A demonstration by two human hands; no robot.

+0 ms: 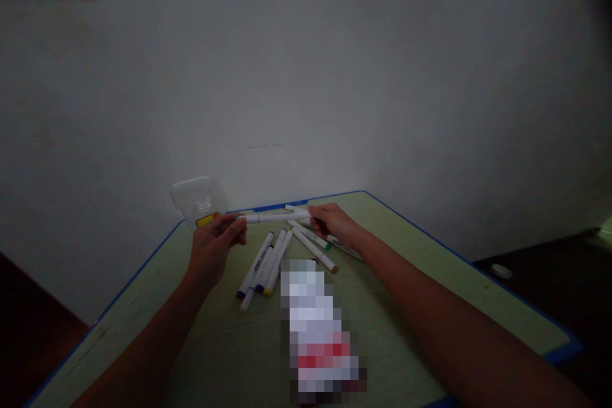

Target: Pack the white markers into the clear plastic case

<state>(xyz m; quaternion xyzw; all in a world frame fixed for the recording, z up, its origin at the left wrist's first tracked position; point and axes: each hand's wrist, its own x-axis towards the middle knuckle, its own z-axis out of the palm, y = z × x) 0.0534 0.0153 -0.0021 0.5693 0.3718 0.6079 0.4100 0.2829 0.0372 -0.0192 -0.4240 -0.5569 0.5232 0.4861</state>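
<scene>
White marker spans crosswise between left hand and right hand, each closed on one end (blue band at the left), above loose markers on the green tabletop.

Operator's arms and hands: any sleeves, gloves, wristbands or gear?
None visible. The left hand and right hand are bare, with no gloves. The left forearm and right forearm are bare too, with no sleeves, watch, wristband or cables in view. The light is dim, so tiny jewellery can't be ruled out.
</scene>
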